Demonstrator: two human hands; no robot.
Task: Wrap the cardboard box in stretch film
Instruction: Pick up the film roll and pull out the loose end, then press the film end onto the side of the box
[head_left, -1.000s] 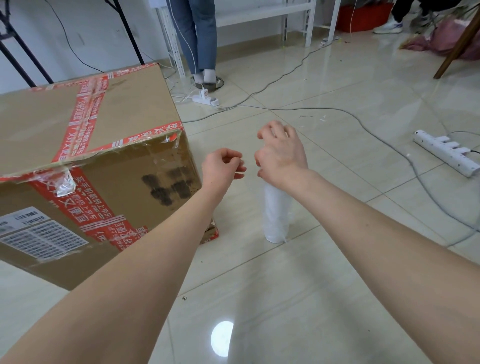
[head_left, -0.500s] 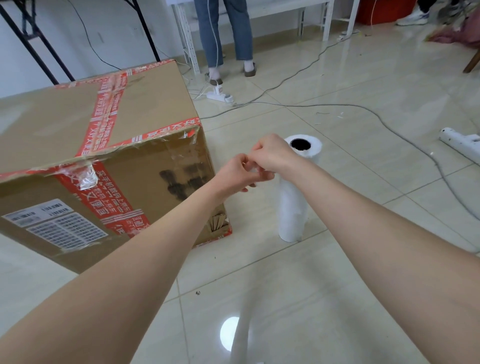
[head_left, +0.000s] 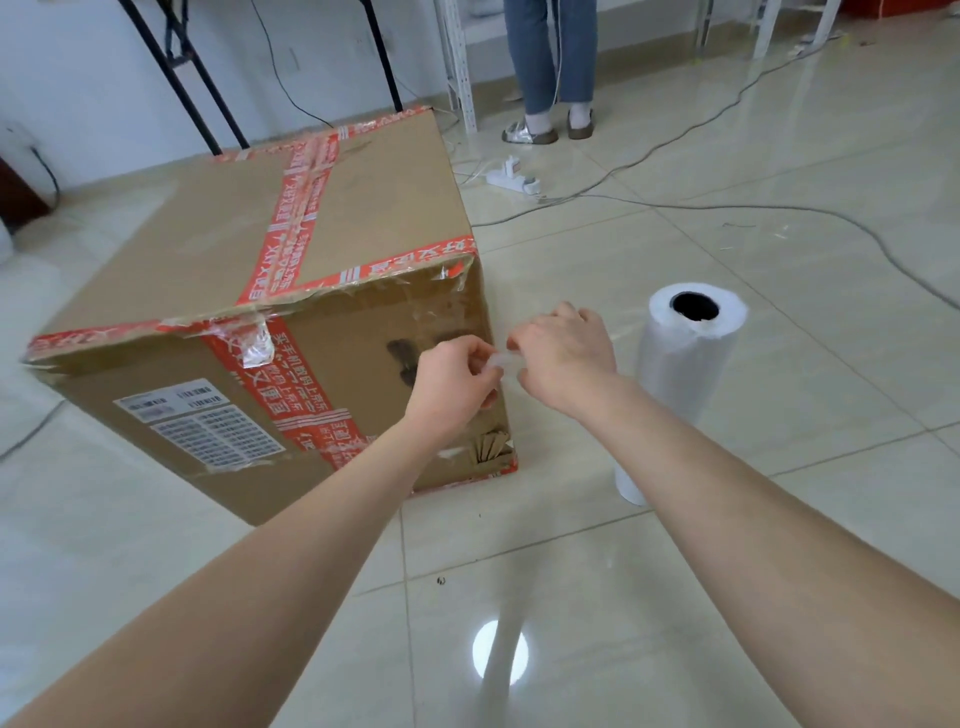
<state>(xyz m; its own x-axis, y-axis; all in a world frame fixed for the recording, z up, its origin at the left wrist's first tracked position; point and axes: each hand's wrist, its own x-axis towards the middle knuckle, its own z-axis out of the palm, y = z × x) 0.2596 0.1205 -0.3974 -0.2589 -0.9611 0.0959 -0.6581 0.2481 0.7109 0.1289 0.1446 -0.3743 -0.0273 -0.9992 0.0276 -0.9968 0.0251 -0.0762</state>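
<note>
Glossy pale floor tiles fill my view, with cables trailing across them and a white power strip lying beyond the box. I see the big brown cardboard box, banded in red printed tape, sitting on the floor at left. Just right of it stands the white roll of stretch film, upright, dark core facing up. My left hand and right hand meet in front of the box's near right corner, both pinching a small bunched strip of clear film between their fingertips. Someone in jeans and slippers stands at the back by a white rack.
</note>
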